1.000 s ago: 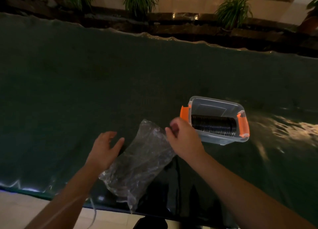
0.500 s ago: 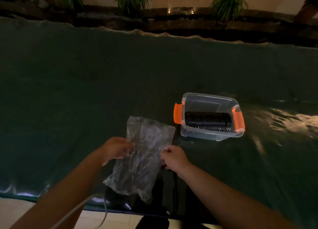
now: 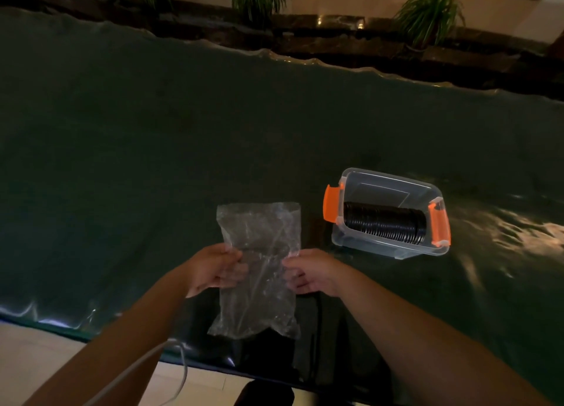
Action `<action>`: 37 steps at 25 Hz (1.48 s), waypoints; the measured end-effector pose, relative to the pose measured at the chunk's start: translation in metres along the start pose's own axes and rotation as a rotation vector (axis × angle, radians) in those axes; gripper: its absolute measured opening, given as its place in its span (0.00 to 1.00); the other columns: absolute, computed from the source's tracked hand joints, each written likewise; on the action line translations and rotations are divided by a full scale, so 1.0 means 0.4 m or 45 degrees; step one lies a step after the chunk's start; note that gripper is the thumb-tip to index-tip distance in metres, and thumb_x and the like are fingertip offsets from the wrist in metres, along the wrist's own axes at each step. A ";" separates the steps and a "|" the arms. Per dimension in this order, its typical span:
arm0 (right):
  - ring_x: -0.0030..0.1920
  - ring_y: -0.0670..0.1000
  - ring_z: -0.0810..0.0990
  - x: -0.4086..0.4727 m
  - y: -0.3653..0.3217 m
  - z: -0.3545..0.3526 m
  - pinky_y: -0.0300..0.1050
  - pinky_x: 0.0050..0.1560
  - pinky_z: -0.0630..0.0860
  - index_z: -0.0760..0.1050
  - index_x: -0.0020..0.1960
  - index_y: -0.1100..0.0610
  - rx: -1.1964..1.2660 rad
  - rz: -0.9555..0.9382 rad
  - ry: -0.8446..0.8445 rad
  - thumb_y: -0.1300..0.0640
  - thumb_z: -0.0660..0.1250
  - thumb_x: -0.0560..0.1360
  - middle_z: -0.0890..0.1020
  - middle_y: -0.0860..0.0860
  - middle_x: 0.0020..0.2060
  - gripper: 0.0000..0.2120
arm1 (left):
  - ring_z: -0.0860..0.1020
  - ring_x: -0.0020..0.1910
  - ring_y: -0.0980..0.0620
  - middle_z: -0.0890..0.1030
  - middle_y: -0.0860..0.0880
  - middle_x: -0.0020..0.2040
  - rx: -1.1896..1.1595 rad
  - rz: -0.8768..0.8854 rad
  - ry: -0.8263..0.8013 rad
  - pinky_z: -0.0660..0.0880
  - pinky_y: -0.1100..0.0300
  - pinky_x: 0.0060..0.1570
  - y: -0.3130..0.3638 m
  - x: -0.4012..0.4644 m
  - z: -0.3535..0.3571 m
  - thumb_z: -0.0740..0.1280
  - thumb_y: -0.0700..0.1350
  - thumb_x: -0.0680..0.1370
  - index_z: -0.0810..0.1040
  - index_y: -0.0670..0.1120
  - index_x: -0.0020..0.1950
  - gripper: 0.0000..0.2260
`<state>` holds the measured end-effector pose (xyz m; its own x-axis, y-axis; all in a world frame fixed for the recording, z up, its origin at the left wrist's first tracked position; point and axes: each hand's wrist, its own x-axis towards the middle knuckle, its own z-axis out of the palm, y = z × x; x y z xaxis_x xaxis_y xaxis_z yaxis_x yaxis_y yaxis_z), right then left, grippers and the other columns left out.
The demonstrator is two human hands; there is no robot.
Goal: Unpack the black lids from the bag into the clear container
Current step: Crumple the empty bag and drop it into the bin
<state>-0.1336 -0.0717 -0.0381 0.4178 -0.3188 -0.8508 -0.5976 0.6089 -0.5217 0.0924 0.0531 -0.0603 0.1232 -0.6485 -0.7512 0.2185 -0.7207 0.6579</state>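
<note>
A crumpled clear plastic bag (image 3: 259, 265) is held upright above the near edge of the table, flat and see-through, with no lids visible in it. My left hand (image 3: 213, 268) grips its left edge and my right hand (image 3: 308, 271) grips its right edge. To the right stands the clear container (image 3: 384, 185) with orange latches on both ends. A row of black lids (image 3: 383, 225) lies on its side inside the container, along its near wall.
The table (image 3: 152, 161) is covered with a dark green cloth, with bright reflections at the right. A white cable (image 3: 180, 363) hangs by my left forearm. Potted plants (image 3: 430, 11) stand along a dark ledge behind the table. Light floor shows at the lower left.
Both hands have taken the bag by its sides and raised it from a slant to upright. My right hand came back from the container's side to the bag's right edge.
</note>
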 end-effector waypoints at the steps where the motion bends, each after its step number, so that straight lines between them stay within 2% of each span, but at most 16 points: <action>1: 0.51 0.56 0.85 0.000 0.007 -0.001 0.49 0.52 0.82 0.76 0.65 0.60 -0.078 0.011 -0.055 0.58 0.70 0.81 0.85 0.59 0.52 0.14 | 0.84 0.54 0.42 0.88 0.45 0.43 -0.020 0.006 -0.009 0.76 0.40 0.63 -0.001 -0.001 -0.004 0.65 0.46 0.82 0.76 0.41 0.59 0.10; 4: 0.47 0.54 0.86 -0.009 0.013 -0.007 0.47 0.46 0.84 0.76 0.67 0.61 -0.025 -0.037 -0.048 0.63 0.66 0.82 0.86 0.59 0.53 0.13 | 0.83 0.57 0.39 0.85 0.39 0.56 -0.025 -0.010 -0.140 0.77 0.42 0.62 0.004 -0.018 -0.021 0.73 0.47 0.76 0.76 0.44 0.63 0.17; 7: 0.45 0.53 0.87 -0.035 -0.012 -0.033 0.49 0.48 0.86 0.78 0.65 0.59 0.090 -0.146 -0.069 0.64 0.66 0.82 0.87 0.58 0.51 0.12 | 0.84 0.50 0.41 0.85 0.40 0.53 -0.080 0.008 -0.254 0.81 0.46 0.53 0.004 -0.036 -0.047 0.78 0.38 0.70 0.75 0.46 0.66 0.26; 10: 0.46 0.54 0.86 -0.082 -0.046 -0.055 0.49 0.46 0.85 0.77 0.67 0.54 0.194 -0.285 -0.207 0.69 0.66 0.80 0.86 0.58 0.51 0.19 | 0.84 0.44 0.44 0.85 0.44 0.45 -0.214 0.152 -0.181 0.82 0.48 0.46 0.030 -0.066 -0.065 0.74 0.38 0.72 0.78 0.48 0.61 0.18; 12: 0.45 0.55 0.87 -0.114 -0.070 -0.063 0.47 0.44 0.85 0.79 0.65 0.54 0.237 -0.379 -0.242 0.71 0.64 0.80 0.86 0.58 0.49 0.19 | 0.85 0.43 0.46 0.85 0.46 0.42 -0.252 0.280 -0.099 0.83 0.51 0.44 0.064 -0.093 -0.073 0.71 0.38 0.71 0.84 0.51 0.53 0.13; 15: 0.40 0.54 0.87 -0.150 -0.103 -0.072 0.48 0.42 0.86 0.84 0.55 0.58 0.247 -0.522 -0.182 0.70 0.63 0.81 0.87 0.57 0.47 0.13 | 0.84 0.40 0.52 0.85 0.47 0.42 -0.207 0.469 -0.061 0.82 0.59 0.40 0.120 -0.139 -0.085 0.72 0.37 0.71 0.85 0.49 0.40 0.07; 18: 0.44 0.58 0.86 -0.176 -0.129 -0.077 0.50 0.44 0.87 0.85 0.45 0.61 0.243 -0.605 -0.125 0.68 0.63 0.82 0.86 0.63 0.48 0.13 | 0.85 0.41 0.46 0.84 0.41 0.44 -0.125 0.583 -0.078 0.82 0.56 0.41 0.167 -0.188 -0.098 0.74 0.33 0.69 0.82 0.43 0.36 0.06; 21: 0.51 0.62 0.83 -0.194 -0.138 -0.081 0.53 0.50 0.86 0.85 0.50 0.64 0.177 -0.634 -0.147 0.66 0.62 0.83 0.85 0.67 0.53 0.12 | 0.85 0.49 0.36 0.85 0.34 0.49 -0.088 0.609 -0.156 0.83 0.49 0.47 0.198 -0.232 -0.099 0.70 0.39 0.70 0.84 0.42 0.41 0.03; 24: 0.53 0.63 0.82 -0.200 -0.140 -0.065 0.65 0.64 0.79 0.86 0.42 0.58 0.283 -0.640 -0.193 0.61 0.61 0.83 0.86 0.60 0.48 0.17 | 0.83 0.55 0.33 0.84 0.32 0.54 -0.165 0.558 -0.156 0.83 0.47 0.47 0.210 -0.254 -0.095 0.62 0.54 0.74 0.85 0.38 0.50 0.21; 25: 0.54 0.63 0.83 -0.201 -0.141 -0.060 0.66 0.65 0.77 0.85 0.43 0.58 0.327 -0.643 -0.181 0.56 0.62 0.83 0.86 0.59 0.47 0.16 | 0.83 0.55 0.34 0.84 0.32 0.54 -0.160 0.549 -0.142 0.83 0.48 0.46 0.216 -0.261 -0.085 0.62 0.60 0.74 0.85 0.39 0.49 0.25; 27: 0.52 0.59 0.86 -0.203 -0.145 -0.054 0.57 0.57 0.83 0.84 0.52 0.62 0.275 -0.655 -0.119 0.50 0.67 0.81 0.88 0.57 0.50 0.16 | 0.85 0.51 0.38 0.86 0.37 0.51 -0.049 0.582 -0.117 0.83 0.53 0.43 0.219 -0.262 -0.066 0.72 0.68 0.68 0.86 0.43 0.45 0.27; 30: 0.49 0.54 0.87 -0.202 -0.143 -0.053 0.42 0.45 0.84 0.81 0.57 0.65 0.096 -0.663 -0.033 0.63 0.76 0.74 0.86 0.61 0.52 0.13 | 0.81 0.35 0.49 0.80 0.44 0.38 0.072 0.711 -0.036 0.80 0.60 0.34 0.202 -0.247 -0.052 0.86 0.56 0.54 0.80 0.49 0.38 0.23; 32: 0.51 0.55 0.86 -0.201 -0.141 -0.056 0.45 0.48 0.84 0.81 0.56 0.61 0.101 -0.650 0.015 0.71 0.76 0.71 0.84 0.59 0.52 0.16 | 0.79 0.38 0.46 0.77 0.43 0.39 0.028 0.700 -0.074 0.82 0.53 0.39 0.186 -0.241 -0.058 0.87 0.44 0.55 0.78 0.49 0.43 0.24; 34: 0.55 0.56 0.86 -0.200 -0.144 -0.061 0.49 0.53 0.84 0.80 0.58 0.56 0.148 -0.639 0.033 0.73 0.75 0.69 0.84 0.57 0.55 0.21 | 0.80 0.44 0.39 0.80 0.40 0.46 -0.070 0.681 -0.075 0.82 0.43 0.48 0.172 -0.238 -0.071 0.84 0.35 0.59 0.78 0.49 0.55 0.29; 36: 0.56 0.55 0.86 -0.196 -0.141 -0.067 0.52 0.56 0.83 0.80 0.61 0.55 0.217 -0.616 -0.005 0.72 0.75 0.71 0.86 0.56 0.56 0.22 | 0.84 0.50 0.39 0.84 0.40 0.54 -0.177 0.648 -0.088 0.82 0.46 0.49 0.157 -0.235 -0.078 0.82 0.33 0.62 0.78 0.51 0.65 0.34; 37: 0.56 0.54 0.87 -0.192 -0.137 -0.069 0.51 0.57 0.82 0.82 0.60 0.57 0.229 -0.606 -0.036 0.71 0.74 0.72 0.87 0.56 0.56 0.18 | 0.84 0.52 0.40 0.84 0.40 0.56 -0.172 0.627 -0.104 0.82 0.49 0.48 0.151 -0.235 -0.075 0.82 0.36 0.63 0.79 0.49 0.64 0.31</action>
<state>-0.1518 -0.1008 0.0541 0.6352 -0.5729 -0.5180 -0.2103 0.5171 -0.8297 0.1230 0.0777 0.0485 0.1680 -0.9238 -0.3440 0.2774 -0.2906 0.9157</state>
